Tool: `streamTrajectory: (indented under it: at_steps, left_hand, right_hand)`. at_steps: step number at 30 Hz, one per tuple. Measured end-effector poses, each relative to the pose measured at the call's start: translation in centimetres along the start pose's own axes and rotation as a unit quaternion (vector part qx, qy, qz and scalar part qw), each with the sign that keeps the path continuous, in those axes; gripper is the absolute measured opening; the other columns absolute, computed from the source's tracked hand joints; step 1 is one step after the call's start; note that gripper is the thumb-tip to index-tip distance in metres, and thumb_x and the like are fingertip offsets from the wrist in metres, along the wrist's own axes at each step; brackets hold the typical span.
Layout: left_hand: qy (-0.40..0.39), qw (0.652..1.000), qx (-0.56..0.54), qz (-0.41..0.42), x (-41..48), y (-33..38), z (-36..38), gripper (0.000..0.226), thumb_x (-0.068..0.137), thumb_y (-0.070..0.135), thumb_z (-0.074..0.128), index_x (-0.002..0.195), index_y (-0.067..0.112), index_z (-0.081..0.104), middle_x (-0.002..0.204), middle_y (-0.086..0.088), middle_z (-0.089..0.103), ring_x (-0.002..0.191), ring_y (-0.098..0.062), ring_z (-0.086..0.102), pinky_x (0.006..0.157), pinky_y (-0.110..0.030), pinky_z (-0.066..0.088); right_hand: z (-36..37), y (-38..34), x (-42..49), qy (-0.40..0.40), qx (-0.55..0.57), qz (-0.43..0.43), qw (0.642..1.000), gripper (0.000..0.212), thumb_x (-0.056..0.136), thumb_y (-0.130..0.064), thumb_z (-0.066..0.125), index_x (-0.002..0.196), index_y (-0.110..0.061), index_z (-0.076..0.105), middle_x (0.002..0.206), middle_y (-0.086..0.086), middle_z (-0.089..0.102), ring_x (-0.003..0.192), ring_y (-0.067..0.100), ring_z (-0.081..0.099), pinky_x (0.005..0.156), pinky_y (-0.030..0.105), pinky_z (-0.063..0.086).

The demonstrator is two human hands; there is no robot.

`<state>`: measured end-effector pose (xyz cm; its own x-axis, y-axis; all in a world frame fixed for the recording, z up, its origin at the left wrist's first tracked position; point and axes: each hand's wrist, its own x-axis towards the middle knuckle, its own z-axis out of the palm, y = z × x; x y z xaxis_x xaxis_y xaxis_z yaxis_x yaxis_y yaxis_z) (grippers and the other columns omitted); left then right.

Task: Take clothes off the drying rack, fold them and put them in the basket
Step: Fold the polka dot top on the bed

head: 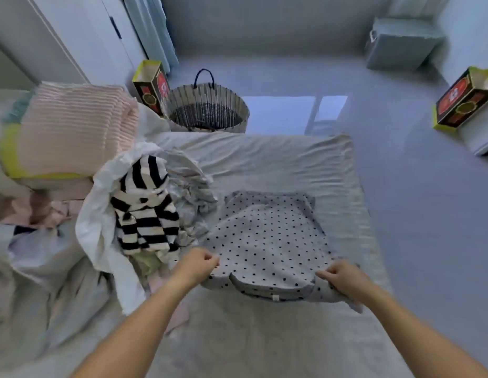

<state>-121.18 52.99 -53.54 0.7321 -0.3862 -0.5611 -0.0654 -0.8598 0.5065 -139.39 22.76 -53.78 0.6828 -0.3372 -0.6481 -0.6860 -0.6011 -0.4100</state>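
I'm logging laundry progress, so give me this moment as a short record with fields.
garment in work: polka-dot top, spread on the bed
left hand: pinches its near left edge
right hand: pinches its near right edge
basket: on the floor beyond the bed, no clothes visible inside
waiting: striped top in the heap at left

One dotted shirt (267, 241), two hands (197, 264) (343, 276)

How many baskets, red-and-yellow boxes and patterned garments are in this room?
Basket: 1
Red-and-yellow boxes: 2
Patterned garments: 2 (polka-dot garment, striped garment)
Total: 5
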Motion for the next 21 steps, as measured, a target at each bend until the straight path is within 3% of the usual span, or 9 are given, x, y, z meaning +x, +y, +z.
streamTrajectory:
  at_steps: [4,7,10,13,15,17,19,21]
  left_hand:
    - [-0.049,0.998,0.023,-0.022,0.2,-6.4,7.2,0.055,0.090,0.030,0.051,0.041,0.021,0.028,0.038,0.006,0.023,0.040,-0.015,0.025,0.059,-0.027,0.031]
    - [-0.070,0.996,0.030,-0.044,0.4,-8.8,9.9,0.042,0.090,0.031,0.049,0.051,0.021,0.038,0.046,0.002,0.039,0.044,-0.016,0.034,0.057,-0.026,0.029]
    - [-0.091,0.994,0.028,-0.058,0.7,-10.0,11.2,0.042,0.090,0.035,0.048,0.054,0.018,0.035,0.059,-0.004,0.055,0.042,-0.015,0.032,0.052,-0.025,0.024]
    - [-0.113,0.991,0.046,-0.057,0.2,-10.0,12.0,0.042,0.090,0.032,0.049,0.052,0.019,0.034,0.051,-0.001,0.042,0.041,-0.014,0.030,0.051,-0.025,0.022]
    - [-0.130,0.988,0.061,-0.054,-0.5,-9.9,12.7,0.043,0.086,0.029,0.050,0.048,0.018,0.033,0.041,0.005,0.036,0.039,-0.011,0.032,0.051,-0.025,0.025]
    - [-0.152,0.984,0.082,-0.051,-1.5,-10.2,13.7,0.041,0.087,0.028,0.050,0.049,0.017,0.040,0.038,0.009,0.045,0.038,-0.007,0.041,0.050,-0.025,0.032]
    - [-0.175,0.980,0.082,-0.051,-2.5,-11.1,15.0,0.034,0.090,0.032,0.049,0.059,0.019,0.056,0.050,0.013,0.060,0.052,-0.009,0.057,0.058,-0.029,0.049]
    - [-0.188,0.977,0.084,-0.053,-3.4,-11.9,16.1,0.024,0.092,0.037,0.049,0.075,0.027,0.063,0.066,0.011,0.065,0.068,-0.012,0.063,0.068,-0.031,0.052]
  right_hand:
    - [8.0,4.8,0.9,-0.040,0.001,0.036,0.999,0.056,0.095,-0.036,0.058,0.048,-0.017,0.033,0.041,-0.001,0.031,0.038,0.014,0.028,0.047,0.028,0.024]
    - [10.8,6.4,1.3,-0.045,-0.029,0.038,0.998,0.055,0.094,-0.037,0.059,0.048,-0.017,0.036,0.037,-0.002,0.037,0.037,0.013,0.036,0.048,0.029,0.029]
    - [12.2,7.3,1.3,-0.045,-0.020,0.045,0.998,0.053,0.093,-0.034,0.060,0.048,-0.018,0.038,0.032,-0.005,0.041,0.038,0.014,0.042,0.050,0.027,0.035]
    - [13.0,8.0,1.1,-0.058,-0.030,0.053,0.996,0.049,0.094,-0.031,0.059,0.050,-0.015,0.045,0.036,-0.005,0.046,0.038,0.012,0.043,0.048,0.024,0.037]
    - [13.7,8.2,0.6,-0.083,-0.061,0.053,0.993,0.046,0.095,-0.031,0.058,0.055,-0.010,0.052,0.047,0.001,0.055,0.043,0.014,0.049,0.047,0.024,0.037]
    - [14.7,8.6,0.1,-0.103,-0.103,0.042,0.989,0.037,0.095,-0.034,0.057,0.068,-0.010,0.064,0.064,0.006,0.066,0.055,0.016,0.057,0.053,0.025,0.043]
    - [16.0,9.0,-0.5,-0.123,-0.158,0.029,0.979,0.023,0.094,-0.038,0.054,0.089,-0.024,0.071,0.084,-0.005,0.073,0.075,0.012,0.064,0.070,0.027,0.049]
    - [17.4,9.6,-1.0,-0.138,-0.212,0.015,0.967,0.022,0.092,-0.043,0.050,0.098,-0.031,0.068,0.096,-0.010,0.072,0.090,0.015,0.063,0.083,0.030,0.043]
